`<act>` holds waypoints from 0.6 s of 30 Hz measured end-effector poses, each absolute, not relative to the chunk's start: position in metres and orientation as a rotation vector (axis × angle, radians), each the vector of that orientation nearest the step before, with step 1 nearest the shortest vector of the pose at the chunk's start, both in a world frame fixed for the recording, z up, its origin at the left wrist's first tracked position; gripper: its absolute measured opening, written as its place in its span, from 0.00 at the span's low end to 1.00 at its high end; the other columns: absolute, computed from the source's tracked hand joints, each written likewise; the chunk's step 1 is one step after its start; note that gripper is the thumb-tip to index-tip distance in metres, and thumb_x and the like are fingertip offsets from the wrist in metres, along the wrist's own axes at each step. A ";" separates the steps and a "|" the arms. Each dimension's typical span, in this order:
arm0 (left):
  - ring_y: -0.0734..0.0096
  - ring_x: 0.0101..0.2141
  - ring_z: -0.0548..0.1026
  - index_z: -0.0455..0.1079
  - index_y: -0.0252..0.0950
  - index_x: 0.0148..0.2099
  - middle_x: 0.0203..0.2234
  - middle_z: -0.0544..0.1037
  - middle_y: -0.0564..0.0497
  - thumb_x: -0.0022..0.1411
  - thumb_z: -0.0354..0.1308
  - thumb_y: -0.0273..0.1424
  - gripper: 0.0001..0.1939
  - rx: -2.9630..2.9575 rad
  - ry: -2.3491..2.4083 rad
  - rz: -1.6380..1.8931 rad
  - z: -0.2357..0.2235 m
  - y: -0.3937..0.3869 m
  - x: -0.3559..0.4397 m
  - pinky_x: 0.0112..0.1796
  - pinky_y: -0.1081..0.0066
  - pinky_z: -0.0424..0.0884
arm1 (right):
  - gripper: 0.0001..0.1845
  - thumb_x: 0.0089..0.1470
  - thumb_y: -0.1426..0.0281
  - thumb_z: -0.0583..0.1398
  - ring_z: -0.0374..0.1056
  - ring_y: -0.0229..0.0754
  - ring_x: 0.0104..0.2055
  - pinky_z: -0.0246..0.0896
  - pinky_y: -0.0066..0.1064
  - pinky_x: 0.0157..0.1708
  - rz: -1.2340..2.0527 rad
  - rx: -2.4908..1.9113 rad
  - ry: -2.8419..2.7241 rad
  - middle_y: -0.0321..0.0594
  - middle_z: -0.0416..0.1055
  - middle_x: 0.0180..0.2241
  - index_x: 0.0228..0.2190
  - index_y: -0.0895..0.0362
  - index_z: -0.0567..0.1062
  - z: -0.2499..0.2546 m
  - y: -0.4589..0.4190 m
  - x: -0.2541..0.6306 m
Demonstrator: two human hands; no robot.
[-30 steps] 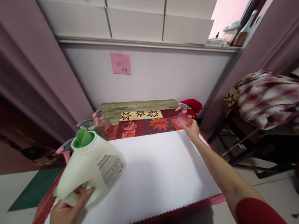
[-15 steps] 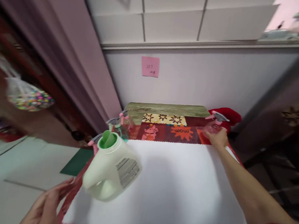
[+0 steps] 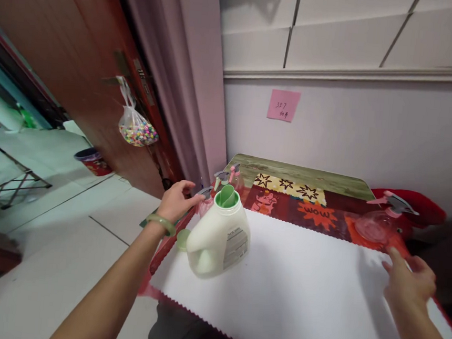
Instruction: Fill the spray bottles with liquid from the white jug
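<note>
My left hand (image 3: 176, 203), with a bangle on the wrist, has its fingers closed round the grey-topped head of a pink spray bottle (image 3: 204, 207); the jug hides part of that bottle. Just right of it stands a cream plastic jug (image 3: 219, 243), uncapped, with a green spout in its mouth. A round green cap (image 3: 182, 239) lies by the jug's left side. On the right, my right hand (image 3: 409, 283) holds nothing, its fingers loosely bent and apart. Beyond its fingertips a clear pink spray bottle (image 3: 377, 222) stands upright on the table.
Two more spray bottles (image 3: 236, 177) stand behind the jug. A white sheet (image 3: 299, 281) covers much of the table over a red patterned cloth (image 3: 317, 214). At left, a bag of colourful beads (image 3: 137, 129) hangs from the door (image 3: 78, 46). Red fabric (image 3: 428, 211) lies at the far right.
My right hand has let go of the right-hand spray bottle and drawn back. My left hand has moved up and forward to the spray bottle beside the jug. The view has swung left.
</note>
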State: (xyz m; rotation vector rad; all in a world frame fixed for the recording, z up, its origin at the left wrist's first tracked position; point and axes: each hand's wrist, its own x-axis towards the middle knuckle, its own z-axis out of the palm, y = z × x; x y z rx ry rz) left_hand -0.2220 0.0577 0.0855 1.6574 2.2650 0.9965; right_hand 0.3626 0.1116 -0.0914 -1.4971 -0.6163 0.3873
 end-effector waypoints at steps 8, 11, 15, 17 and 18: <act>0.52 0.37 0.80 0.80 0.37 0.37 0.26 0.81 0.43 0.62 0.57 0.41 0.15 1.834 2.484 0.511 0.108 0.083 -0.201 0.37 0.65 0.69 | 0.25 0.38 0.54 0.73 0.78 0.58 0.46 0.63 0.66 0.59 0.551 -1.407 -0.449 0.44 0.77 0.41 0.38 0.51 0.79 -0.072 -0.016 0.318; 0.52 0.36 0.79 0.79 0.35 0.43 0.29 0.81 0.43 0.66 0.54 0.41 0.17 1.900 2.651 0.692 0.141 0.073 -0.190 0.38 0.63 0.69 | 0.25 0.42 0.53 0.72 0.77 0.48 0.36 0.71 0.56 0.52 0.524 -1.421 -0.466 0.43 0.78 0.38 0.38 0.55 0.80 -0.063 -0.035 0.311; 0.56 0.39 0.78 0.77 0.34 0.47 0.37 0.81 0.43 0.69 0.53 0.44 0.20 2.217 2.711 1.234 0.201 0.049 -0.162 0.41 0.63 0.69 | 0.23 0.45 0.52 0.72 0.75 0.42 0.32 0.75 0.43 0.44 0.534 -1.379 -0.585 0.43 0.79 0.35 0.36 0.57 0.81 -0.038 -0.037 0.294; 0.56 0.41 0.78 0.77 0.33 0.48 0.36 0.80 0.45 0.69 0.54 0.43 0.20 2.353 2.601 1.364 0.226 0.037 -0.142 0.42 0.63 0.69 | 0.23 0.47 0.52 0.71 0.75 0.43 0.32 0.75 0.41 0.41 0.569 -1.344 -0.659 0.44 0.80 0.35 0.36 0.58 0.81 -0.021 -0.031 0.278; 0.57 0.40 0.78 0.77 0.33 0.48 0.35 0.79 0.45 0.69 0.55 0.43 0.19 2.398 2.540 1.385 0.237 0.033 -0.132 0.42 0.63 0.69 | 0.23 0.48 0.52 0.71 0.75 0.43 0.32 0.75 0.41 0.40 0.594 -1.327 -0.697 0.44 0.80 0.35 0.36 0.58 0.81 -0.012 -0.027 0.269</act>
